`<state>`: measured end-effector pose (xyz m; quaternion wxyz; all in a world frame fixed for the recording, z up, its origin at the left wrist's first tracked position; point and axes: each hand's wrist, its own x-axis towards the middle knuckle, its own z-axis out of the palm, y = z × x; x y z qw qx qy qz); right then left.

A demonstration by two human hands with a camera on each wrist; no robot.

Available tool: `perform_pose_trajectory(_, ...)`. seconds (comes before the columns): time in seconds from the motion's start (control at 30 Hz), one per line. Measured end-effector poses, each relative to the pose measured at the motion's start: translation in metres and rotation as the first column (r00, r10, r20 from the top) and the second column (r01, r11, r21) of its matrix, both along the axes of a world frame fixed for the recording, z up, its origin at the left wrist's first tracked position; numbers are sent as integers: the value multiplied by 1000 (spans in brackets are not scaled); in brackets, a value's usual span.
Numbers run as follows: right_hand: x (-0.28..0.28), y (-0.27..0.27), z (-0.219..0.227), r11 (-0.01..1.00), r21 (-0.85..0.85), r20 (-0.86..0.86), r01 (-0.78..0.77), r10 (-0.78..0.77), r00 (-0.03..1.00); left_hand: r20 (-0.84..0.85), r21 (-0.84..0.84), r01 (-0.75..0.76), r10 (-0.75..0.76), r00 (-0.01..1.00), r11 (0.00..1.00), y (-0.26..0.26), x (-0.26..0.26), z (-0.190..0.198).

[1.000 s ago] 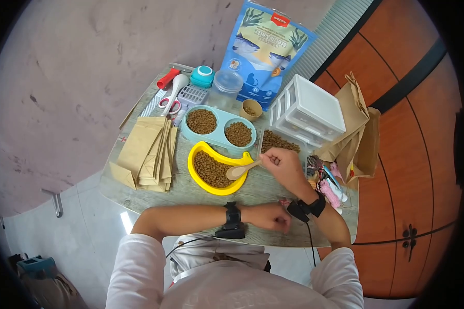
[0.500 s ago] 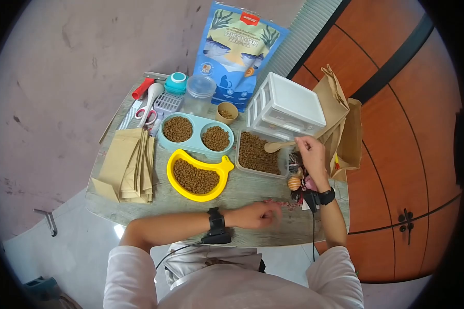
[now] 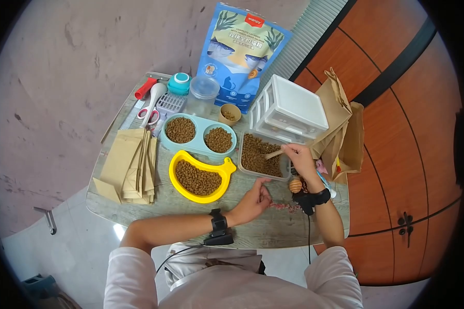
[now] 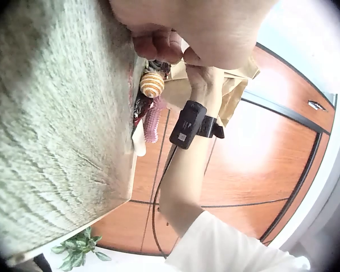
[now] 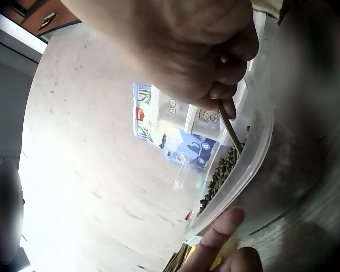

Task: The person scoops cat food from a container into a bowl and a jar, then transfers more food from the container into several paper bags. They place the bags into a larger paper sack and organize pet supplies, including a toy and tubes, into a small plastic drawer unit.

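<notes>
My right hand (image 3: 300, 157) pinches the handle of a wooden spoon (image 3: 275, 154). Its bowl end is sunk in the brown kibble (image 3: 252, 149) of a clear plastic container (image 3: 265, 175). The right wrist view shows the spoon handle (image 5: 231, 129) slanting down past the container wall (image 5: 250, 170). With its index finger extended, my left hand (image 3: 250, 203) has that fingertip right at the container's near rim and holds nothing. Left of the container lies a yellow banana-shaped bowl (image 3: 227, 181) with kibble; behind it stands a light blue double bowl (image 3: 200, 135), both sides filled.
Folded paper bags (image 3: 126, 165) lie at the left. A blue food bag (image 3: 237, 67), a clear jar (image 3: 202, 95) and a small paper cup (image 3: 229, 114) stand at the back. White drawers (image 3: 294, 105) adjoin the container; a striped ball (image 3: 295, 185) lies by my right wrist.
My right hand moved the spoon from over the yellow bowl rightward to the container, then down into the kibble. My left hand rose from the table's front toward the container's near rim.
</notes>
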<state>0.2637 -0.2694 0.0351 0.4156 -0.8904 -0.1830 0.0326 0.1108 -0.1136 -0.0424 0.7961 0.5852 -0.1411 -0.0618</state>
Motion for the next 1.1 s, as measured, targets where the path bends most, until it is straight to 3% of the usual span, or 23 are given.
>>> perform_pose_trajectory(0.1, 0, -5, -1, 999, 37, -72, 15, -12, 997, 13, -9, 1, -1, 1000, 1000, -2, 1, -1)
perform_pose_trajectory(0.17, -4, -5, 0, 986, 148, -157, 73, -50, 986, 21, -17, 5, -4, 1000, 1000, -2, 0, -4)
perform_pose_trajectory(0.23, -5, -9, 1, 981, 169, -175, 92, -62, 983, 115, 214, 93, -120, 986, 972, 1, 1, -3)
perform_pose_trajectory(0.33, -2, -19, -1, 973, 198, -208, 123, -81, 975, 191, 303, 149, -213, 958, 941, 1, -1, 3)
perform_pose_trajectory(0.67, -12, -19, 4, 931, 260, -196, 257, -209, 958, 200, 324, 139, -211, 957, 936, 0, -1, 1)
perform_pose_trajectory(0.9, -26, 12, 32, 939, 276, -207, 203, -148, 967, 212, 324, 189, -265, 941, 927, 1, -2, -1)
perform_pose_trajectory(0.97, -31, 30, 36, 953, 293, -132, 79, -42, 990, 252, 301, 183, -263, 931, 936, 1, -3, -2)
perform_pose_trajectory(1.03, -39, 48, 44, 962, 272, -136, 34, 3, 991, 230, 242, 449, -500, 835, 860, 4, -4, 5)
perform_pose_trajectory(1.1, -44, 64, 45, 968, 251, -137, -11, 47, 989, 273, 279, 493, -561, 782, 824, 7, -6, 10)
